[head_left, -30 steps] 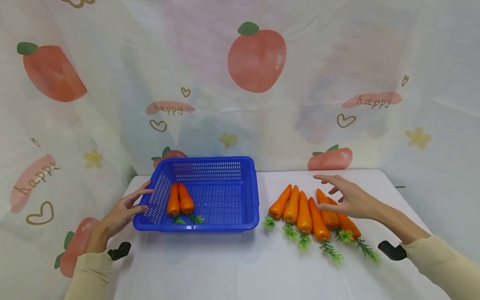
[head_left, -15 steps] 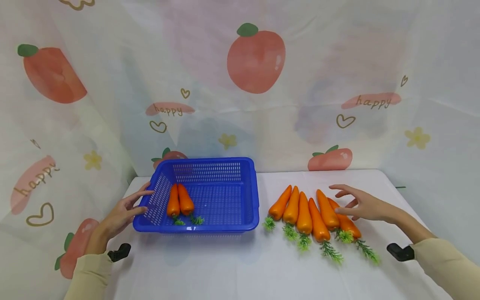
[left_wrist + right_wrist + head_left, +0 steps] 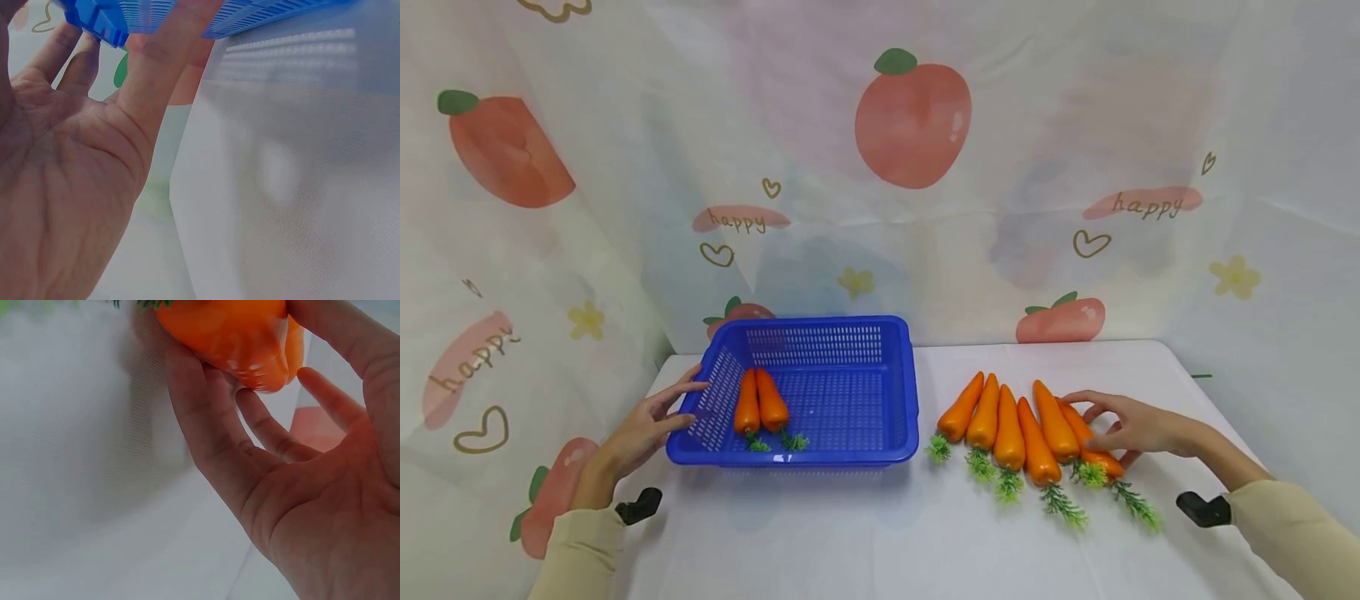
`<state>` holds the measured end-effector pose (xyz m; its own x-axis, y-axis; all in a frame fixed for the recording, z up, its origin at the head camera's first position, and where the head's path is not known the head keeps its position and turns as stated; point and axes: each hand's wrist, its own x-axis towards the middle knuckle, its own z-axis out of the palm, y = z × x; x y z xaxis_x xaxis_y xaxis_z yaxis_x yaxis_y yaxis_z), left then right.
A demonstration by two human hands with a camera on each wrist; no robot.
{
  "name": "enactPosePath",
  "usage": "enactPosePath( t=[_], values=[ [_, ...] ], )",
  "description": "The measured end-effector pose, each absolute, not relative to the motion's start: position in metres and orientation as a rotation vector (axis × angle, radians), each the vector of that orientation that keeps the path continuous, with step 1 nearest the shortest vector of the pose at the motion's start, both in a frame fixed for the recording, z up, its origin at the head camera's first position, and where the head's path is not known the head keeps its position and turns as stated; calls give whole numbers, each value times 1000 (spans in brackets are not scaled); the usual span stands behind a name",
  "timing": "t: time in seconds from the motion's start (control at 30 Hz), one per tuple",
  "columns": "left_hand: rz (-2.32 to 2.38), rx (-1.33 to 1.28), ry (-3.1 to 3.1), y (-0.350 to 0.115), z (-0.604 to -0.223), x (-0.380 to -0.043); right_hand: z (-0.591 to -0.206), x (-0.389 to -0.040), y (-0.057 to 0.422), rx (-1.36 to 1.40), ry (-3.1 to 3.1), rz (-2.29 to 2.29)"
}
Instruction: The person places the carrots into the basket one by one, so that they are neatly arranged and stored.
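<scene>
Maybe a quarter done, tbh — counting two carrots [image 3: 747,404] in the blue basket [image 3: 842,408], right of the left fingers [image 3: 679,389], spread loosely wide at its rim. Seeing six on the desk [image 3: 880,533]: five loose carrots [image 3: 1008,429] left of the right fingers [image 3: 1090,397], plus the rightmost carrot [image 3: 1080,425] pinched between them — apparently not lifted yet.

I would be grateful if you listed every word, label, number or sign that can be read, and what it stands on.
"happy": left pink brushstroke on the patterned backdrop
"happy": middle pink brushstroke, same backdrop
"happy": right pink brushstroke, same backdrop
Blue plastic basket: a tiny pale mark or glint on the near rim, too small to read
Carrots: none readable
</scene>
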<state>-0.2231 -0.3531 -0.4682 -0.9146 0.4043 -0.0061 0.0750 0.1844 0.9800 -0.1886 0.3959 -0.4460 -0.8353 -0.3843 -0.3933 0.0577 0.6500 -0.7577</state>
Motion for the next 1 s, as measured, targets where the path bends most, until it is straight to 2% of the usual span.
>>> enactPosePath(
  t=[1.0],
  values=[
    [1794,416,2210,-351,-467,-222,-447,-185,393,-233,2354,-1078]
  ],
)
